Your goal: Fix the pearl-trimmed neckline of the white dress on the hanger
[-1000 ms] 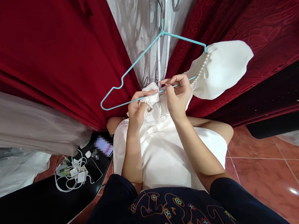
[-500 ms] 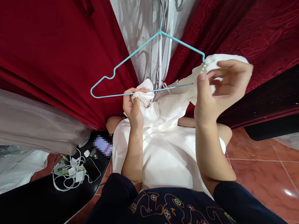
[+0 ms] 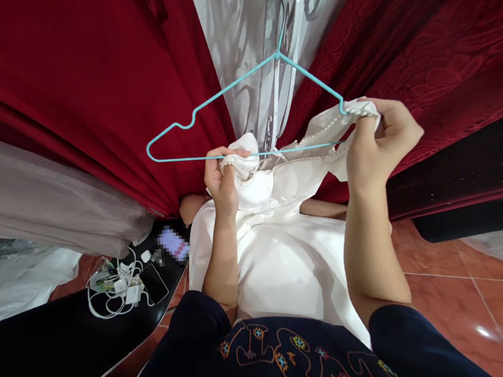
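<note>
A white dress (image 3: 294, 261) with pearl-like trim lies across my lap, its upper part raised toward a light blue hanger (image 3: 232, 84). My left hand (image 3: 223, 182) is closed on a bunched part of the dress and on the hanger's bottom bar. At the right, my right hand (image 3: 378, 141) pinches the beaded edge of the dress beside the hanger's right end. That end sits inside the dress's shoulder opening, while the left end of the hanger is bare.
Red curtains (image 3: 90, 79) and white fabric hang in front. On a black bench (image 3: 36, 357) at the left lie white cables (image 3: 112, 311), a phone (image 3: 154, 284) and small white items. Red tiles (image 3: 449, 306) show at the right.
My right hand has shifted slightly right and closed on the dress edge, which is now drawn out over the hanger's right end. My left hand has hardly moved.
</note>
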The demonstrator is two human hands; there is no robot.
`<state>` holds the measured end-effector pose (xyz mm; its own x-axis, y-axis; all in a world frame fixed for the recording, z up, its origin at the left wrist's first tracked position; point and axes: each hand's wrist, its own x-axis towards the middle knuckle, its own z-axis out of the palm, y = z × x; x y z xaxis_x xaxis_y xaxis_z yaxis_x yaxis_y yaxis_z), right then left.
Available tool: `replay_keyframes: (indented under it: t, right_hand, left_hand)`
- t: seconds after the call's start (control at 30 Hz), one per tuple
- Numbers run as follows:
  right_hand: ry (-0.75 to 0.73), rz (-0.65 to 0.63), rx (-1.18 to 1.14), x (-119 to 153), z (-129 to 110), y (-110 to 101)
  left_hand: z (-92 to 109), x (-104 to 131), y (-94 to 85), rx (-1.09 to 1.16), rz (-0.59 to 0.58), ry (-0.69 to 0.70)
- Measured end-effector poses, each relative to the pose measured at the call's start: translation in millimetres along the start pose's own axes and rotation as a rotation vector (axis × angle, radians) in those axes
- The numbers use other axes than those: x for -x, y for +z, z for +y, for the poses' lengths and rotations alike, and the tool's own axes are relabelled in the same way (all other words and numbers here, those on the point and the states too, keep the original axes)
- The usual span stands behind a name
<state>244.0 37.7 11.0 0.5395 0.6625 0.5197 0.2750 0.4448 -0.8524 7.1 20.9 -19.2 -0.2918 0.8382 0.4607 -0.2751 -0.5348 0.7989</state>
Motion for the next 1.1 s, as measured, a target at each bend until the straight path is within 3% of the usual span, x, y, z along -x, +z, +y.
replay_keyframes:
  t: [0.13, 0.3, 0.43, 0.57, 0.7, 0.83, 1.1]
  right_hand:
    - [-0.092, 0.09, 0.049, -21, 0, -5]
    - [0.013, 0.192, -0.07, -40, 37, -12]
    - [0.058, 0.27, 0.02, -29, 70, -29]
    - [0.126, 0.271, 0.091, 0, 80, -44]
    - [-0.058, 0.129, 0.06, 39, 63, -42]
    - [-0.264, 0.0, 0.03, 67, 30, -22]
    - [-0.073, -0.284, -0.077, 73, -10, 35]
  left_hand:
    - [3, -2, -0.6, 0.006, -0.009, 0.017]
    - [4, -1, -1.7, 0.003, -0.042, 0.037]
    - [3, 0, -0.7, -0.007, -0.05, 0.014]
    - [3, 2, 4.0, -0.013, -0.054, -0.014]
    - [0, 4, 8.1, -0.033, -0.036, 0.009]
    - [-3, 3, 8.2, -0.019, -0.02, 0.014]
    - [-6, 12, 13.5, 0.091, -0.024, -0.061]
